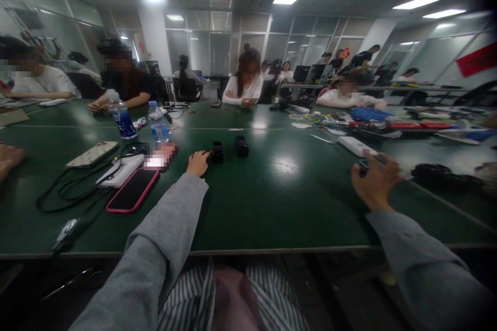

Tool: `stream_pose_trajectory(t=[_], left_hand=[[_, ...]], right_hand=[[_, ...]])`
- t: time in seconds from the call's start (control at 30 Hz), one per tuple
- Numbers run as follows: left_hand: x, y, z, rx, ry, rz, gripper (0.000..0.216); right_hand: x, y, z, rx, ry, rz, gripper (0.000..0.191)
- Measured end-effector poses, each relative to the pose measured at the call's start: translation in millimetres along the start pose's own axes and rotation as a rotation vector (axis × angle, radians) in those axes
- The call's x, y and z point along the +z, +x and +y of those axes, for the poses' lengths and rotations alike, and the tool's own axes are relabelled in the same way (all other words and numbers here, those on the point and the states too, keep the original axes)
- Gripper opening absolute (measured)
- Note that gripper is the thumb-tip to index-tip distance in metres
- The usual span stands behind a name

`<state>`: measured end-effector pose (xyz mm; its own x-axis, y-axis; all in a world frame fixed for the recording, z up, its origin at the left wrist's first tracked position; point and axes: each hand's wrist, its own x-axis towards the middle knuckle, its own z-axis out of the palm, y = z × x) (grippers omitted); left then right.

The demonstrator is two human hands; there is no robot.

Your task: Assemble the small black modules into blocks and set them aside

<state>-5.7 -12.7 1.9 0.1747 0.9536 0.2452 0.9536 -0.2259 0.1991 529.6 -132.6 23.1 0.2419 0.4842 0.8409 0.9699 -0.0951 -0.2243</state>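
Note:
My left hand rests low over the green table, its fingers stretched toward a small black box-shaped device. The fingertips are at the device's left side; I cannot tell whether they press on it. A second small black device stands just to the right of the first, apart from it. Over on the right, my right hand is raised with its fingers spread and curved, near the end of a long white box-like object. Small dark shapes show about its fingers, too blurred to name.
On the left lie a pink-edged phone, a white power bank, cables and a patterned phone. Two bottles stand behind them. Tools and wires crowd the right, with a black bundle. Several people sit around the table.

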Motion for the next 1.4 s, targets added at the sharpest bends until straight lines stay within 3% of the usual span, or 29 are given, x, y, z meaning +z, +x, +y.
stream_pose_trajectory(t=[0.1, 0.3, 0.37, 0.47, 0.6, 0.7, 0.8, 0.9, 1.0, 1.1, 1.17, 1.33, 1.4], left_hand=[[2, 0, -1, 0.006, -0.004, 0.012, 0.055], [2, 1, -1, 0.001, -0.005, -0.003, 0.055], [1, 0, -1, 0.007, 0.004, 0.005, 0.051], [-2, -2, 0, 0.023, -0.001, 0.006, 0.048], [-3, -4, 1, 0.032, -0.033, 0.026, 0.048], [-3, -4, 2, 0.021, -0.050, 0.037, 0.051], [-4, -5, 3, 0.014, -0.056, 0.041, 0.053], [-4, -5, 3, 0.016, -0.051, 0.040, 0.052], [-2, -3, 2, 0.012, -0.049, 0.040, 0.053], [0, -2, 0, 0.006, -0.054, 0.021, 0.055], [1, -1, 0, 0.009, -0.058, 0.013, 0.056], [2, -1, -1, 0.028, -0.057, 0.037, 0.055], [2, -2, -1, 0.029, -0.054, 0.039, 0.053]], right_hand=[[17, -9, -86, -0.161, 0.069, -0.113, 0.050], [64, -48, -306, -0.557, 0.403, -0.485, 0.047], [78, -56, -353, -0.619, 0.449, -0.582, 0.052], [86, -60, -381, -0.572, 0.463, -0.662, 0.046], [75, -58, -369, -0.485, 0.454, -0.600, 0.034], [71, -56, -358, -0.354, 0.406, -0.568, 0.041], [72, -56, -356, -0.303, 0.395, -0.622, 0.044], [64, -59, -351, -0.359, 0.452, -0.682, 0.046], [43, -64, -328, -0.480, 0.532, -0.758, 0.054], [26, -61, -276, -0.518, 0.555, -0.791, 0.060], [23, -50, -226, -0.442, 0.470, -0.729, 0.058], [31, 0, -84, -0.061, 0.058, -0.221, 0.058], [33, 12, -35, 0.078, -0.094, -0.092, 0.057]])
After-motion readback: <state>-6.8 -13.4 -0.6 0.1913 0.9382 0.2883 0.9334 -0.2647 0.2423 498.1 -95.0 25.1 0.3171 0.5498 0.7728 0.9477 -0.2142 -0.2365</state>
